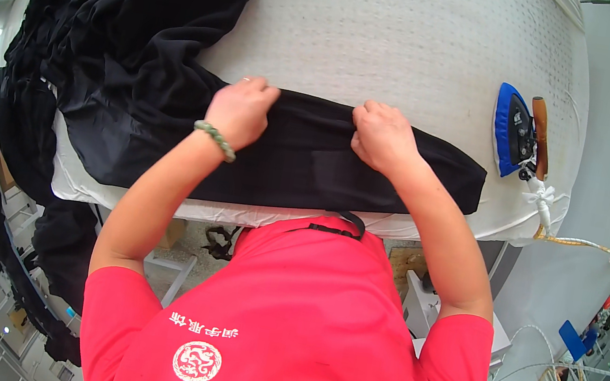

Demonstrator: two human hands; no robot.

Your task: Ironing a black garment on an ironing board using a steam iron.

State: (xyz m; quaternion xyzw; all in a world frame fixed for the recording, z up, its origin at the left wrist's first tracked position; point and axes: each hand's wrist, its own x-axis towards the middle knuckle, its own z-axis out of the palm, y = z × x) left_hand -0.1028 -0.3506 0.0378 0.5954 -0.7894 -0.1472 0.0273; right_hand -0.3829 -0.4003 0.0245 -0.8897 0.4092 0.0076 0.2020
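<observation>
White table (392, 41), black garment (299, 150) lying crosswise, tapering rightward, left hand (243, 110) and right hand (384, 136) gripping it

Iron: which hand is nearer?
Right. The right hand is left of the iron, at the far edge of the black cloth; the left hand is farther left along that edge.

On my right I see the iron (519, 135) w/ blue cover (500, 130) and brown handle (541, 132), resting on the white counter (393, 37). A white cloth (540, 197) is tied nr it, & a yellowish hose (591, 245) leads off to R. Lower down, also one blue panel (574, 340).
</observation>
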